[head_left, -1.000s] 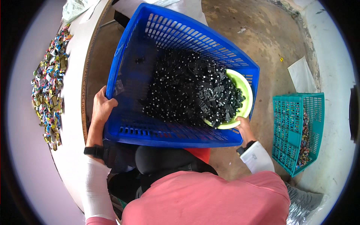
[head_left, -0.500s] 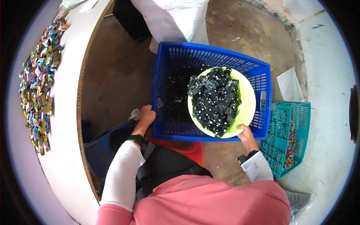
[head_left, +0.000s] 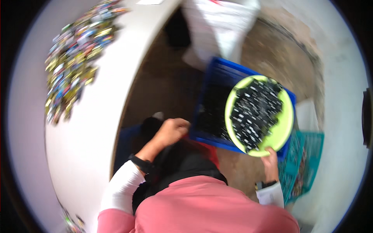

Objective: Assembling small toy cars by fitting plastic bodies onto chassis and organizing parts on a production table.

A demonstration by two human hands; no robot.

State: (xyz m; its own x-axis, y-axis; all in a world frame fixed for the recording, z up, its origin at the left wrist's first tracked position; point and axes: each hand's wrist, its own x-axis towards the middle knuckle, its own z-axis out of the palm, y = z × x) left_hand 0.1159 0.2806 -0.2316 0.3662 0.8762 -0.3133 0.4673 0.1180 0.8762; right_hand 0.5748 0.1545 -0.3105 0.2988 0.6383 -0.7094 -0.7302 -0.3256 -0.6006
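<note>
A lime-yellow basin (head_left: 282, 136) is tilted over the blue crate, heaped with small black pieces (head_left: 254, 112) dotted white. My right hand (head_left: 270, 162) grips its near rim with the thumb on top. My left hand (head_left: 173, 131) is closed, fingers curled, by the near left corner of the blue plastic crate (head_left: 217, 143). I see nothing in it, though motion blurs the fingers. More dark pieces lie inside the crate, partly hidden by the basin.
A white table (head_left: 105, 93) on the left bears a pile of small colourful wrapped pieces (head_left: 74, 64). A white woven sack (head_left: 225, 27) stands behind the crate. At the right, a green crate (head_left: 311, 163) stands by the wall. Something red (head_left: 210, 152) is below the blue crate.
The view has turned, shifting the scene rightward. My left hand has come up and nearer, off the crate's left side. The basin stays in my right hand, now farther over the crate's right side.
</note>
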